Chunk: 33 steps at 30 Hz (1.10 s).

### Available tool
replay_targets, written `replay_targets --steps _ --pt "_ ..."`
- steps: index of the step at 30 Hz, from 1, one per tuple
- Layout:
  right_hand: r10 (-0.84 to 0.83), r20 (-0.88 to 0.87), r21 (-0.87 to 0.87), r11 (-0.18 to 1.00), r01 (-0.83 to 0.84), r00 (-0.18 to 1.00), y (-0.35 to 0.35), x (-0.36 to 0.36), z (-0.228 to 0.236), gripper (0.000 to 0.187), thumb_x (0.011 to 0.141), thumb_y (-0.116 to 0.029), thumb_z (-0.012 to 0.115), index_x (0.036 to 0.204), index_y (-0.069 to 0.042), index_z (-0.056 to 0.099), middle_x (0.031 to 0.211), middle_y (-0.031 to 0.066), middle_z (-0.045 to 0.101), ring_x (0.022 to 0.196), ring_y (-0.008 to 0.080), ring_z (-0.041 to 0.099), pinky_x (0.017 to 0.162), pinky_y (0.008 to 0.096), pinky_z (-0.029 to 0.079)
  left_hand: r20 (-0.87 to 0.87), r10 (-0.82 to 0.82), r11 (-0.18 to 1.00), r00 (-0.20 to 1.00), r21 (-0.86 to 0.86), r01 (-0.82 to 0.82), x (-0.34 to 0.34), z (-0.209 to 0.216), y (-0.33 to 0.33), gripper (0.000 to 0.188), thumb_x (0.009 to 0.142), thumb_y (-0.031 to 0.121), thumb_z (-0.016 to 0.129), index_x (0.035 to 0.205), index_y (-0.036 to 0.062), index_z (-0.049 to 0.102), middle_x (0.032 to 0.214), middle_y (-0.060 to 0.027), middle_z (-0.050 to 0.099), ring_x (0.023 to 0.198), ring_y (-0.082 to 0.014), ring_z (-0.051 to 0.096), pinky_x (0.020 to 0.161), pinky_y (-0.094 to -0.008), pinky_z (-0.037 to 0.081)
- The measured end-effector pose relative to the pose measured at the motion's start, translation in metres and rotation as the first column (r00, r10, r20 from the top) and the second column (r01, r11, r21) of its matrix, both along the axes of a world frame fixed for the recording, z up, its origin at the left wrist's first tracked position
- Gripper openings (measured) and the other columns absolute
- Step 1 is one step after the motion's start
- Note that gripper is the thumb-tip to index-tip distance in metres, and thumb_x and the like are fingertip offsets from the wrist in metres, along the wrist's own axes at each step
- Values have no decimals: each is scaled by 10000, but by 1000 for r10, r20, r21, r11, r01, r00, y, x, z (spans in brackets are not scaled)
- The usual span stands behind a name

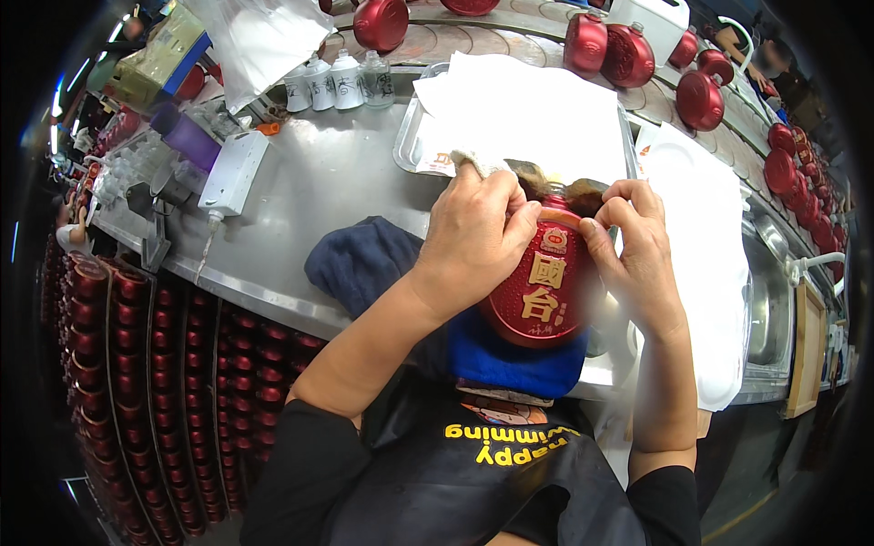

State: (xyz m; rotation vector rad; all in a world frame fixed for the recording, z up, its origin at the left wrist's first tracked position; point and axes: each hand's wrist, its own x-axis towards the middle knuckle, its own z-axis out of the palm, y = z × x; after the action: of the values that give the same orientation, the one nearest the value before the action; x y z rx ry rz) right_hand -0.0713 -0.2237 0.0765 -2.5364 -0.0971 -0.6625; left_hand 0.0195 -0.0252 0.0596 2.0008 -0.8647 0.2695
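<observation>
A round, flat red bottle point(535, 305) with raised gold characters lies face up on a blue cloth pad point(464, 350) in front of me. Across its shoulder, just below the clear neck point(555, 189), runs a narrow orange strip point(560, 217). My left hand point(478, 227) is closed, thumb against fingers, at the strip's left end. A bunched white cloth point(481, 164) shows at its fingertips. At the other end my right hand point(637, 241) pinches the strip between thumb and curled fingers. Brown fuzzy pieces point(583, 196) flank the neck, partly hidden by my hands.
A metal tray point(407, 136) with white paper stands beyond the bottle. Dark blue cloth point(360, 259) lies to the left. Several small bottles point(346, 82) and a white device point(232, 177) stand farther back. A sink point(772, 309) is at right; stacked red bottles point(127, 346) fill the lower left.
</observation>
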Motion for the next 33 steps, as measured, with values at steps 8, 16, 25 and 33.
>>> replay_targets --steps 8,16,25,33 --pt "-7 -2 18 1000 7 1000 -2 5 -2 167 906 -62 713 826 -12 575 1090 139 576 1077 308 558 962 402 456 -57 -18 999 998 -50 16 4 -4 -5 211 912 169 744 865 15 608 851 -214 599 807 -394 617 749 -489 511" --pt "30 20 145 989 -32 999 -1 -2 -2 194 884 13 698 1072 -29 719 1172 165 579 1112 347 575 1000 439 463 -22 8 1000 1000 15 -7 5 -3 -6 200 910 133 763 878 20 601 948 -156 550 696 -242 606 667 -362 525" --pt "144 20 -108 984 -141 989 -1 -11 -8 406 867 7 729 1264 -77 737 1268 171 572 1210 364 549 1034 463 478 -47 -21 1000 999 -20 20 7 -3 -5 191 916 161 732 874 16 616 883 -217 593 787 -394 637 735 -496 517" --pt "155 23 -134 979 -151 988 1 -11 -10 414 853 -4 744 1263 -57 727 1245 166 582 1207 375 549 1030 468 483 -42 -13 1000 999 -7 13 7 -4 -5 201 912 170 740 872 17 616 866 -212 592 759 -388 636 724 -497 518"
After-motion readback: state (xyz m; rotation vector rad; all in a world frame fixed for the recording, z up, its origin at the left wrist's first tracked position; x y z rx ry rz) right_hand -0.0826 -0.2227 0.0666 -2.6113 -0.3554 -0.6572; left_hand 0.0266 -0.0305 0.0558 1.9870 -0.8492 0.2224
